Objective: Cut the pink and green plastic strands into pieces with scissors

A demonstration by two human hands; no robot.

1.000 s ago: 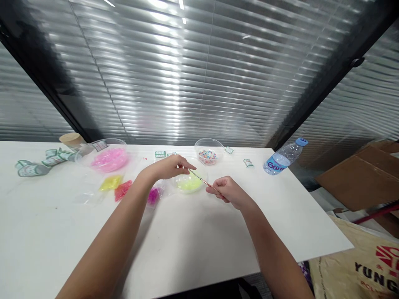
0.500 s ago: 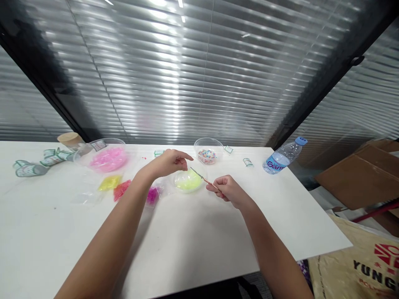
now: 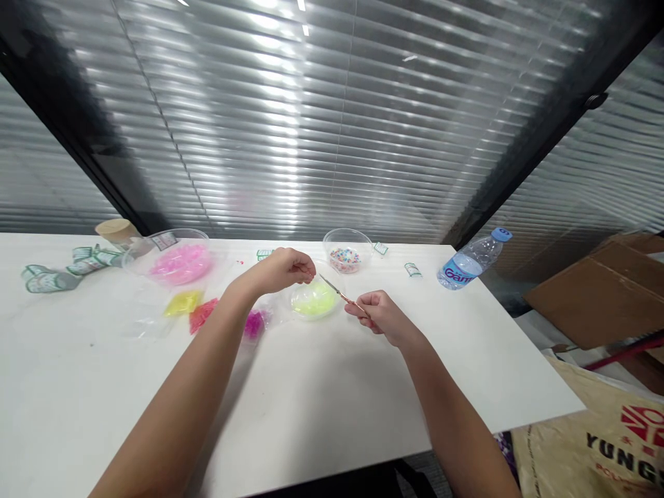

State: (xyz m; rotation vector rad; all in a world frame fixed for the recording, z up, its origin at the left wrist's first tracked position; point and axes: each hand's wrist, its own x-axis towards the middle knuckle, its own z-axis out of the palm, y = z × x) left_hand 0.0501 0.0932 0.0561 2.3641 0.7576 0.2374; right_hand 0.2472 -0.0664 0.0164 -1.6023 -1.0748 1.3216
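Observation:
My left hand (image 3: 290, 268) is closed in a pinch above the back left of a clear bowl (image 3: 311, 317) holding yellow-green material (image 3: 314, 299). Anything between those fingertips is too small to make out. In my right hand (image 3: 377, 315), thumb and fingers grip a slim pointed metal tool (image 3: 346, 297) with a dark tip and a copper-coloured handle; its exact kind is unclear. Its tip points up and left, over the bowl, a little apart from my left fingertips. Behind stands a clear bowl of multicoloured beads (image 3: 345, 260).
Left lie a bowl of pink material (image 3: 181, 264), yellow (image 3: 184, 303), red (image 3: 202, 315) and magenta (image 3: 254, 323) packets, and crumpled green-white wrappers (image 3: 49, 280). A water bottle (image 3: 473, 259) stands at the right. Blinds rise behind the table; a cardboard box (image 3: 596, 294) is beyond its right edge.
My left index finger has curled in from stretched out, and the fingertips now meet in a pinch. The right hand and its pointed tool have barely shifted.

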